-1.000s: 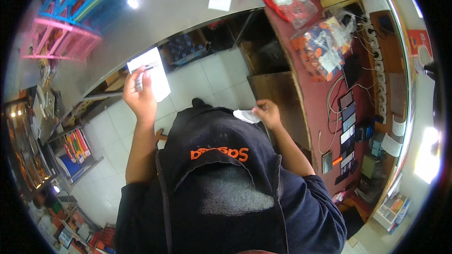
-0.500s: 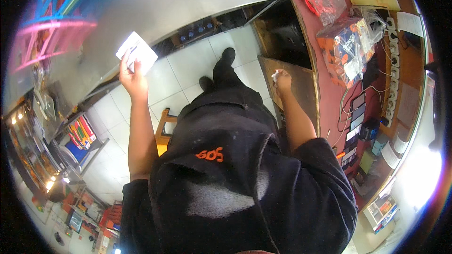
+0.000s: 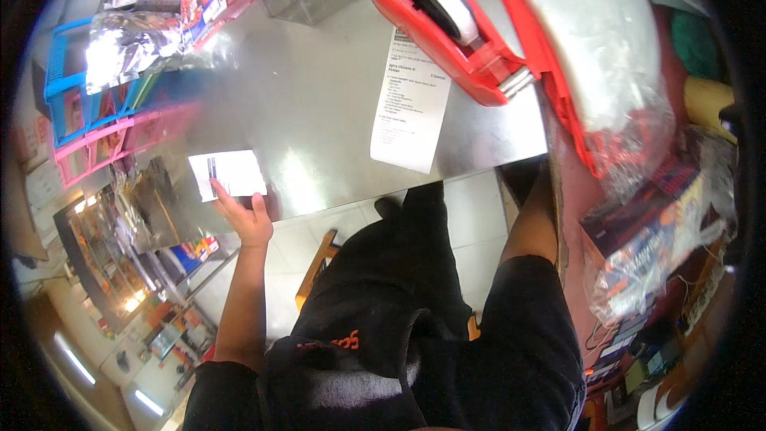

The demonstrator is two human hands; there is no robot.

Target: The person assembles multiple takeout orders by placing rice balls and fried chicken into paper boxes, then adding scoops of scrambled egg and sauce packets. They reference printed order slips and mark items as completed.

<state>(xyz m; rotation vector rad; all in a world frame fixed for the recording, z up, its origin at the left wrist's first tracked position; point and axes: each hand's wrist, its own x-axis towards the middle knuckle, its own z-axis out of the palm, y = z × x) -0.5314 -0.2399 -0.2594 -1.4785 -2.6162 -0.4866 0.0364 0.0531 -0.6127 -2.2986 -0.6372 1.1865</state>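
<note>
My left hand [image 3: 243, 218] presses a small white paper slip [image 3: 227, 173] onto the steel counter [image 3: 319, 112], with a dark pen [image 3: 212, 175] held against the slip. A long printed receipt [image 3: 412, 104] lies flat on the counter to the right. Behind it sits a red tape dispenser [image 3: 447, 20] with a white roll. My right forearm [image 3: 533, 219] reaches down beside the counter's right end; the right hand is hidden behind the edge there.
Pink and blue wire racks [image 3: 88, 124] and foil packets [image 3: 132, 44] stand at the counter's left. Clear plastic bags [image 3: 606, 56] and packaged goods [image 3: 662, 247] crowd the red shelf on the right. A wooden stool [image 3: 319, 259] stands on the tiled floor below.
My left hand has carried the slip and pen down onto the counter. My right hand, which held something small and white, has dropped out of sight at the counter's right end.
</note>
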